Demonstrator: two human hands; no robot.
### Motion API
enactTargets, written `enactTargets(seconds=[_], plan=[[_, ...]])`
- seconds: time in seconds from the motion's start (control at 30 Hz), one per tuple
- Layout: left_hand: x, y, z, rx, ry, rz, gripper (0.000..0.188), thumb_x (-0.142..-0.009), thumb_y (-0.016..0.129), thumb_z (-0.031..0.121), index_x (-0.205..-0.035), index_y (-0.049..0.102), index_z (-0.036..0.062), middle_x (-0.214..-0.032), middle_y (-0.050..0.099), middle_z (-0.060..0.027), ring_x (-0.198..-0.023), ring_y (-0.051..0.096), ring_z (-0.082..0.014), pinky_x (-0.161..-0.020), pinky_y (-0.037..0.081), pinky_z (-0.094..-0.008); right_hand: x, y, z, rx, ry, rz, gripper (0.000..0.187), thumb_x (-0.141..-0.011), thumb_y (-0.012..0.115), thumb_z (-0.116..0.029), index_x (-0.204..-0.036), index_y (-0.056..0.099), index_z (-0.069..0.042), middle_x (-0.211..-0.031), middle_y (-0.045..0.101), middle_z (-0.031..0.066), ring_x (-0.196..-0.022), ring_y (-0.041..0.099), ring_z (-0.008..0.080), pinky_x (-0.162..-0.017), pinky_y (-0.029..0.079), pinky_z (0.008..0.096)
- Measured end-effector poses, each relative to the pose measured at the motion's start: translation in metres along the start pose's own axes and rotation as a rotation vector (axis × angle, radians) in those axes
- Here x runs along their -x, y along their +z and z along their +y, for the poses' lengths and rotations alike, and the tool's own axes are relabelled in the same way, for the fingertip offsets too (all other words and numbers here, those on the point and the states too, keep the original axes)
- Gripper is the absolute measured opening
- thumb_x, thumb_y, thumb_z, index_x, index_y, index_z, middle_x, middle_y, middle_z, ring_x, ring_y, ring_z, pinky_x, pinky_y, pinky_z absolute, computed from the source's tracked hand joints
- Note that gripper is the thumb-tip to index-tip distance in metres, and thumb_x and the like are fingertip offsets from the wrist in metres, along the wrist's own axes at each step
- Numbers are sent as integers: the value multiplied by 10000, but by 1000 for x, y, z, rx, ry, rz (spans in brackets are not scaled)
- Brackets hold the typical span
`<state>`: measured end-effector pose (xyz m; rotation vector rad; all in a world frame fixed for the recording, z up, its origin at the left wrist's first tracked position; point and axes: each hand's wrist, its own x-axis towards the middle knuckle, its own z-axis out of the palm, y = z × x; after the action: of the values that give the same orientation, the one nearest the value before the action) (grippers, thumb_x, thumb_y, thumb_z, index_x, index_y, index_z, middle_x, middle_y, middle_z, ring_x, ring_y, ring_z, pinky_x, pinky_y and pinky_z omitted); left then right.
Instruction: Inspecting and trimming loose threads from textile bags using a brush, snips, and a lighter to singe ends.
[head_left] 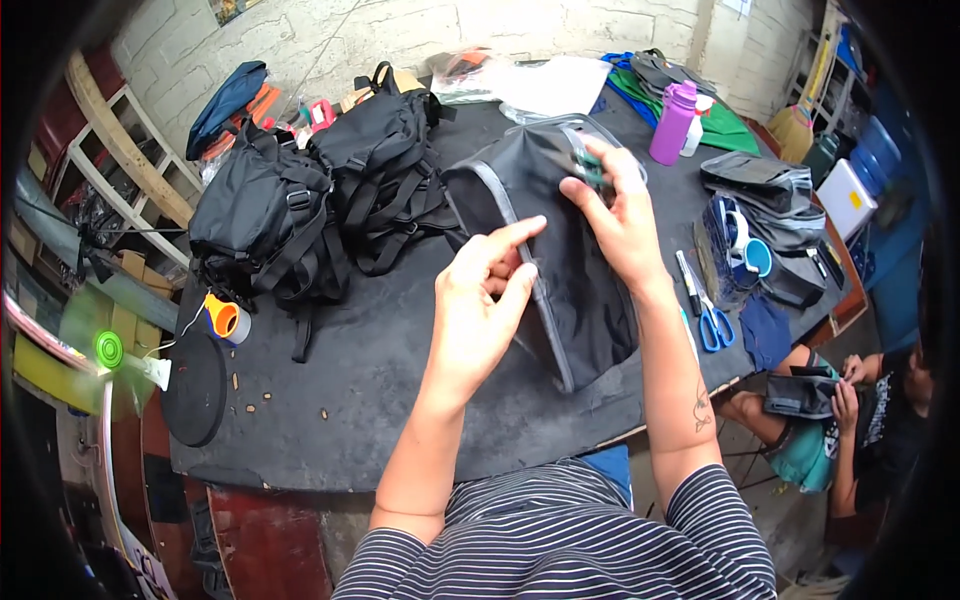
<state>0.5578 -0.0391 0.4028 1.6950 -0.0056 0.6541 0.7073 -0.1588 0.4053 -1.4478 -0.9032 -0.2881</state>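
A black bag piece [585,300] with grey-bound edges lies on the dark table in front of me. My left hand [480,300] is at its bound edge, index finger and thumb stretched apart, the other fingers curled. Above the far part of the bag piece, my right hand [622,215] grips a small dark green tool [588,172] between thumb and fingers. Motion blurs this tool, so its exact kind does not show.
Finished-looking black bags [265,215] with straps stand at left. Blue-handled scissors [715,325], a purple bottle [674,122] and folded dark pouches [765,190] lie right. An orange tape roll [228,320] and spinning green fan [108,350] are left. A co-worker [880,420] sits lower right.
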Motion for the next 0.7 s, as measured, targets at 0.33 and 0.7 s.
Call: enactTargets(seconds=[0.33,0.7], plan=[[-14,-3,-11,220,-141,34,543,-802,595,-92,-1317,548,75,-805,562,-4,-696,536,-40,-668,490,-193,106,11,-45,-80,250,140,292,-1042,379,-241,-1045,515,17,-721,565,32,-610,488,63,-613,413,211],[-14,7,-13,265,-112,120,518,-828,605,-79,-1322,514,48,-803,581,-26,-698,564,-55,-671,518,-208,117,21,-22,-233,338,288,200,-990,496,-105,-1173,477,-26,-972,496,6,-734,430,59,-671,381,195]])
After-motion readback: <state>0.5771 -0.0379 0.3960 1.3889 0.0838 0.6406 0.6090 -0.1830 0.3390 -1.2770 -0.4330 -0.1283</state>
